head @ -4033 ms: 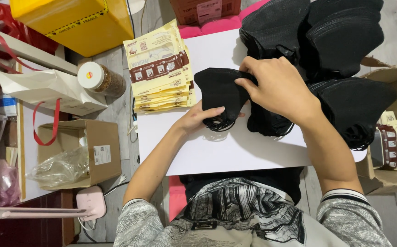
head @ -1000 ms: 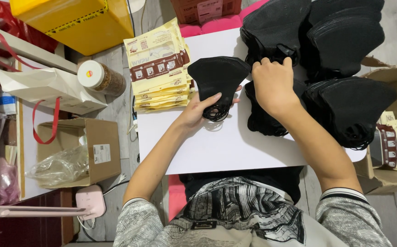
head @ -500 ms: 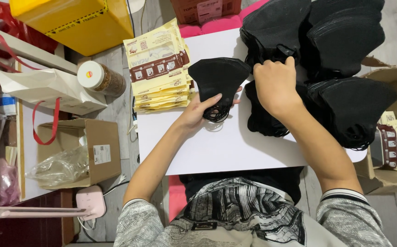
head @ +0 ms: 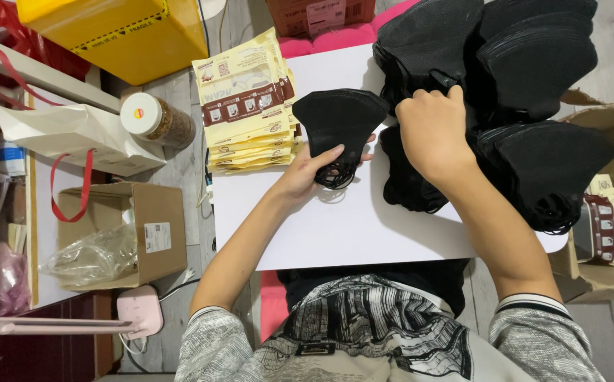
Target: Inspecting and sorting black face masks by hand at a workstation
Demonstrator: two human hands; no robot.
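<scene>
Black mask (head: 338,124) lies on the white board (head: 335,226), near its left edge; I see my left hand (head: 307,173) pinching its lower end and ear loops. Farther in, right hand (head: 430,131) curls closed into the black mask piles (head: 533,64). Beige packets (head: 247,106) just left of the board.

- Board (head: 363,233) lies flat across the person's lap, centre of view.
- Single mask (head: 338,124) on the board's far-left part; left hand (head: 307,173) at its near edge, fingers on it.
- Right hand (head: 430,131) just right of that mask, on the mask stacks (head: 526,64) filling the board's far-right side.
- Packet stack (head: 247,102) just left of the board.
- Jar (head: 155,120) left of the packets, paper bag (head: 73,134) beside it.
- Open box (head: 155,226) nearer, on the floor, plastic bag (head: 91,255) inside.
</scene>
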